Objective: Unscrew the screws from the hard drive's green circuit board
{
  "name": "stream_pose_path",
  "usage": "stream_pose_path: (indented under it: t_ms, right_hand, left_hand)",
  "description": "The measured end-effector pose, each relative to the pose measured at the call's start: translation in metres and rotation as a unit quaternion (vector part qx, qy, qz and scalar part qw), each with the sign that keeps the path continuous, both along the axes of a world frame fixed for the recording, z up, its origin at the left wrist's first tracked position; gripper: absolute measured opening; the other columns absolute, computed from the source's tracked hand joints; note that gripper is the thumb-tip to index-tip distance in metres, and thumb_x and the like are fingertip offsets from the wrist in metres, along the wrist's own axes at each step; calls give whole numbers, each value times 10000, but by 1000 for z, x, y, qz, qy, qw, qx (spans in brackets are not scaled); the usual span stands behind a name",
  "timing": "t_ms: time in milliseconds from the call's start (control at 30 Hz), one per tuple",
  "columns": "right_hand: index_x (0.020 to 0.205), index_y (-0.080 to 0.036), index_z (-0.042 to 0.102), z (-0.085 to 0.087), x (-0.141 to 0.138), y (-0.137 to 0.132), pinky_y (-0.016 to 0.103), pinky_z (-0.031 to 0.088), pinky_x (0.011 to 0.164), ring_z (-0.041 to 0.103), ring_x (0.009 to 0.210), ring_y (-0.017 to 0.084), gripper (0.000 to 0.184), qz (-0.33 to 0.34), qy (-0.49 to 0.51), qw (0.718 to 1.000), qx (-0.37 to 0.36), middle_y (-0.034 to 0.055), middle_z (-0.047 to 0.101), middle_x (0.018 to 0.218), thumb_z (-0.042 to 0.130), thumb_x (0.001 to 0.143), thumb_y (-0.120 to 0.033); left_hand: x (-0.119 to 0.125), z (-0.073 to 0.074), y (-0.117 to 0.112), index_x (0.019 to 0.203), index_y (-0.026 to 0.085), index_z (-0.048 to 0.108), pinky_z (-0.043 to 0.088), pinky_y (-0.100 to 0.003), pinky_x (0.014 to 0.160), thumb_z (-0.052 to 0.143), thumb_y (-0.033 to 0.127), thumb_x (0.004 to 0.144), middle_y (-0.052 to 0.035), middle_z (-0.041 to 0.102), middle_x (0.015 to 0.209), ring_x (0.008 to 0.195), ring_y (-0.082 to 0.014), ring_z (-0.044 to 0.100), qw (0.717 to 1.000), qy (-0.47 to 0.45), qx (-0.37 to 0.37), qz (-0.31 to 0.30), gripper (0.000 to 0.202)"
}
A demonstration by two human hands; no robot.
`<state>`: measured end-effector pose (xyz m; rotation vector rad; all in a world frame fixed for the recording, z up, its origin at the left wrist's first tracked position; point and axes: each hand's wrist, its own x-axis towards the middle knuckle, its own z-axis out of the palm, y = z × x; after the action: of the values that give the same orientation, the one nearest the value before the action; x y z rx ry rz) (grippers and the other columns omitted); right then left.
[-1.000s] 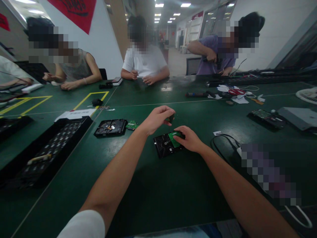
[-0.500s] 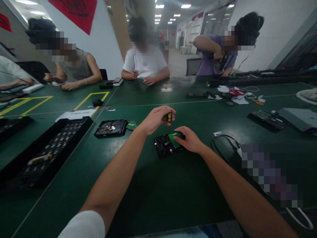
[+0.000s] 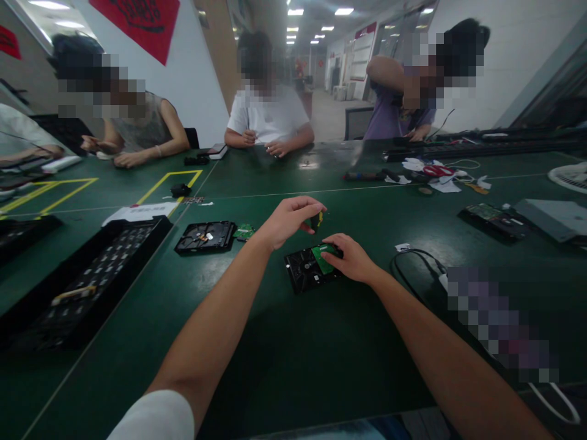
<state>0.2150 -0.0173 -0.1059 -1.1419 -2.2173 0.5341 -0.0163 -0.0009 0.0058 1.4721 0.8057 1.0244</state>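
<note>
A black hard drive (image 3: 300, 272) with a green circuit board (image 3: 323, 260) facing up lies on the green table (image 3: 293, 354). My right hand (image 3: 351, 260) grips the drive at its far right corner, thumb on the board and fingers over the edge. Above the drive's far edge, my left hand (image 3: 296, 217) is closed around the short black and yellow handle of a screwdriver (image 3: 318, 221), held upright. Its thin shaft points down toward the board; the tip is too small to make out.
Left of the drive lie another hard drive (image 3: 206, 237) and a loose green circuit board (image 3: 244, 231). A long black tray (image 3: 87, 275) stands farther left. On the right are a third drive (image 3: 493, 221), a grey box (image 3: 553, 220) and a black cable (image 3: 413, 253). Several people sit across the table.
The screwdriver handle has turned in my left fingers, its yellow part now showing at the right side. My right hand and the hard drive have stayed in place.
</note>
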Motion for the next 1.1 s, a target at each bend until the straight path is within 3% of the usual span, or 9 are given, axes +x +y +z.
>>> stream_pose_path:
  t_ms: [167,400,500,633,833,1100]
  right_hand:
    - [1278,-228,687,0,0,0,478,514,1012,641,1160,279,328,1,-3,1000,6,111,686,1251,681,993,-390]
    - [1254,-245,685,1,-1,-1,476,539,970,642,1155,285,307,1,6,1000,-8,110,682,1252,699,973,-368]
    - [1258,-241,682,3,-1,-2,487,535,979,641,1160,286,310,1,2,1000,-8,110,683,1256,696,976,-369]
    - [1256,-222,683,5,-2,-2,483,535,980,644,1152,283,305,2,-1,1000,-2,118,683,1256,686,983,-358]
    - [1277,-217,680,1,-1,-1,475,536,976,642,1161,282,330,-2,2,1000,-1,123,678,1281,687,987,-372]
    - [1271,-233,680,2,0,-1,466,532,975,637,1162,280,319,4,-1,1000,-1,114,677,1263,690,984,-372]
  left_hand:
    - [-2,0,0,1067,167,741,591,-263,632,643,415,973,-123,763,1011,944,-221,736,998,-41,-44,-36,283]
    - [3,-3,0,900,151,651,529,-213,582,819,425,874,-90,739,937,759,-133,657,998,22,31,54,322]
    - [6,-3,-1,903,164,608,499,-212,558,829,400,867,-77,735,899,716,-125,643,998,22,37,50,325]
    - [6,-2,0,975,171,680,505,-210,578,745,408,918,-47,692,867,759,-135,637,999,1,27,20,252]
    - [-2,-1,3,942,153,783,540,-240,613,592,380,958,-101,693,960,893,-191,650,1000,-20,-12,-7,298]
    - [4,-3,-1,855,153,653,534,-226,594,825,437,862,-53,675,839,732,-130,624,998,36,24,40,333]
